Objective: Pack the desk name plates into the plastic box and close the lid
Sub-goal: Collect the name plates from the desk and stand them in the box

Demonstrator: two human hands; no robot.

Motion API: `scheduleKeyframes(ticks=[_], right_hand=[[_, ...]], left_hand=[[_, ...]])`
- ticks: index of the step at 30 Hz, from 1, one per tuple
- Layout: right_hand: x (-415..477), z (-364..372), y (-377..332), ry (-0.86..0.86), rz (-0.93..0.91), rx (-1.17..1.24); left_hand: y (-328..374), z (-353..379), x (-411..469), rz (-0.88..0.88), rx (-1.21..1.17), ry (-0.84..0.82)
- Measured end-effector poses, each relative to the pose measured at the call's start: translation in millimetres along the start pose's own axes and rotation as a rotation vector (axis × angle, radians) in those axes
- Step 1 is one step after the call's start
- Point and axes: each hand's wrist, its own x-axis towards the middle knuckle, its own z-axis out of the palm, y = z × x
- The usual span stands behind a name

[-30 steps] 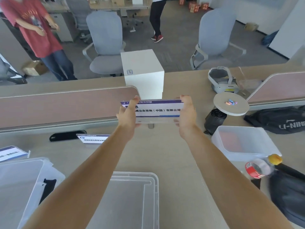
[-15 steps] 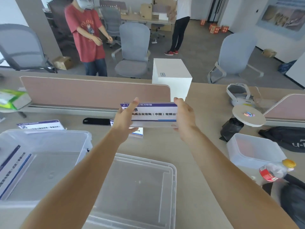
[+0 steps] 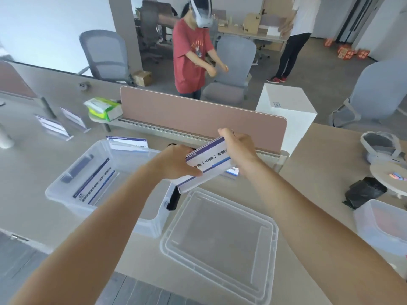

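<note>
A white desk name plate (image 3: 209, 164) with blue bands and dark print is held tilted in the air by both hands: my left hand (image 3: 176, 161) grips its lower left end, my right hand (image 3: 239, 148) its upper right end. It hangs over the right rim of the clear plastic box (image 3: 66, 183), which stands open at the left with a name plate (image 3: 94, 186) lying inside. The box's clear lid (image 3: 220, 241) lies flat on the desk to the right of it. More name plates stand behind the box (image 3: 126, 143) and at the far left (image 3: 52, 127).
A pink desk divider (image 3: 198, 115) runs behind my hands, with a white box (image 3: 286, 111) past its right end. A second clear tub (image 3: 383, 225), a black bag (image 3: 363, 192) and a headset (image 3: 381, 148) are at the right. A tissue pack (image 3: 103, 107) and a person in red (image 3: 191, 56) are beyond.
The name plate has moved down and left toward the plastic box and tilted, left end lower. The view has swung left, showing more of the box.
</note>
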Motion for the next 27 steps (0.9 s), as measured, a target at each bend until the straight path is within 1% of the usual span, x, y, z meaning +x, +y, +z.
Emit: scheduleKeyframes(ticks=[3,6,9,12,14,15,17,18,21,24,27], right_hand=[[7.1,17.3,-6.6,-0.063,-0.019,-0.019],[21.3,38.0,-9.6,-0.163,-0.026,-0.026],[35.3,56.0,-10.9,-0.285,-0.038,-0.033],[48.3,75.3,-13.3,-0.407,-0.162,0.005],[52.8,88.4,-14.6,-0.393,-0.235,-0.019],[55.5,99.5,-14.1,-0.385,-0.233,-0.053],[54.0,119.0,-15.6,-0.411,-0.167,-0.139],[52.1,129.2,-15.9,-0.457,-0.122,-0.162],[45.7,157.9,-24.0,-0.57,-0.022,-0.146],[48.4,194.9,-29.3,-0.546,0.055,-0.081],[51.2,229.3,-30.6,-0.535,0.101,-0.088]], left_hand=[[-13.2,3.8,-2.1,-0.091,0.038,0.088],[-28.2,5.2,-2.9,-0.186,0.079,0.139],[-40.0,4.0,-3.8,-0.244,0.141,0.193],[-51.3,-1.6,-7.5,-0.311,0.237,0.29],[-58.2,-4.5,-9.3,-0.381,0.322,0.323],[-64.5,-6.1,-10.4,-0.41,0.346,0.334],[-77.6,-8.7,-11.8,-0.448,0.371,0.376],[-84.5,-9.8,-12.3,-0.462,0.375,0.398],[-103.9,-13.1,-13.0,-0.513,0.358,0.443],[-123.2,-14.3,-13.6,-0.52,0.359,0.426],[-148.0,-14.1,-15.6,-0.491,0.278,0.36]])
